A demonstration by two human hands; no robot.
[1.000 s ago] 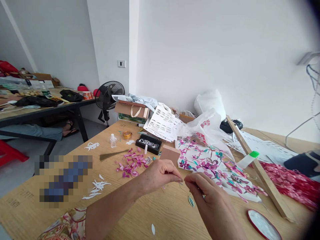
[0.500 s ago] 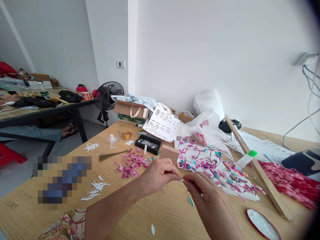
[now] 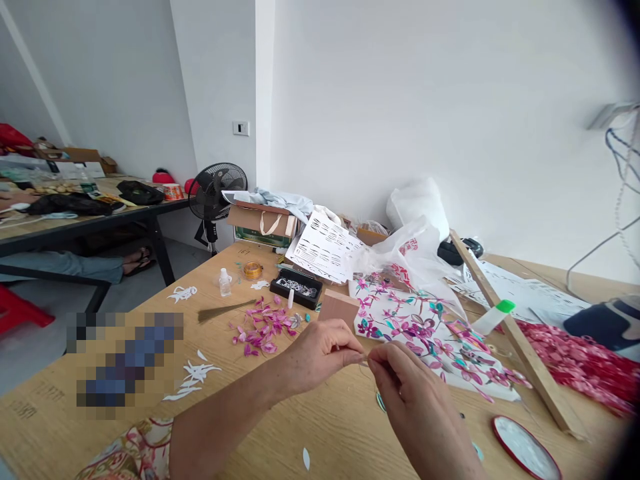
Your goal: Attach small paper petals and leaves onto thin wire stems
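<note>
Now partly hides the teal leaf point(image 3: 381, 402) behind the right hand point(image 3: 417, 397); reveals a dark speck point(image 3: 462, 415) and more teal scrap point(image 3: 479, 451) beside its wrist.

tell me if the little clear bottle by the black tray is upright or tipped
Upright: the bottle stands on its base, cap at the top.

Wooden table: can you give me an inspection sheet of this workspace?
Surface: wooden table, handwritten marks at left.
Job's things: pink petals loosely piled; white leaf shapes scattered.
Clutter: plastic bag, printed sheets, wooden bar.
Grippers: left hand and right hand, each grip pinched; contents too small to identify.
Cables: dark cables hang at far right.
Surroundings: standing fan; another person's legs under the neighbouring table.
</note>
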